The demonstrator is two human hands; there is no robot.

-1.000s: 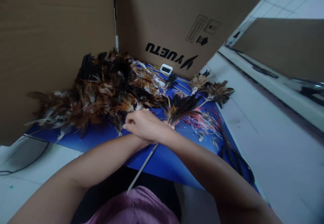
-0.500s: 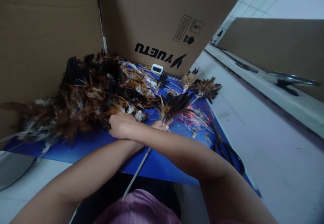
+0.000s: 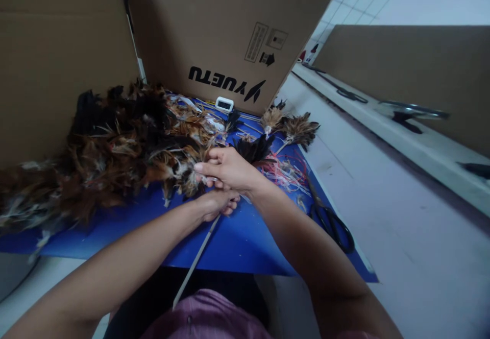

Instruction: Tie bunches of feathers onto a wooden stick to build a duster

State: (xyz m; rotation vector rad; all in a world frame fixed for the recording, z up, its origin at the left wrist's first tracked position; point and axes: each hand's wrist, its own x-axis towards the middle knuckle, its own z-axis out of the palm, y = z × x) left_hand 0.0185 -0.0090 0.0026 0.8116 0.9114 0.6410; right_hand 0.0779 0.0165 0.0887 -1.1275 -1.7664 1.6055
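My left hand [image 3: 220,204] is closed round a thin pale stick [image 3: 195,262], whose lower end slopes back toward my lap. Dark feathers [image 3: 254,148] spread out beyond my hands and look like the head on this stick, though the join is hidden. Just above the left hand, my right hand [image 3: 229,169] has thumb and fingers pinched on a tuft of feathers [image 3: 190,176] at the near edge of the pile. A large heap of brown and black feathers [image 3: 111,150] lies to the left on the blue tabletop [image 3: 245,247].
Black-handled scissors [image 3: 331,221] and tangled pink and white strips [image 3: 287,175] lie at the right. Behind stand a small white digital display [image 3: 224,104], more feather dusters [image 3: 300,128] and a cardboard panel [image 3: 214,32]. Another cardboard panel [image 3: 65,63] walls the left side.
My right hand has come from the feather pile back to the right, beside the left hand, with a feather tuft. The left hand still grips the stick. The whole view has shifted slightly.
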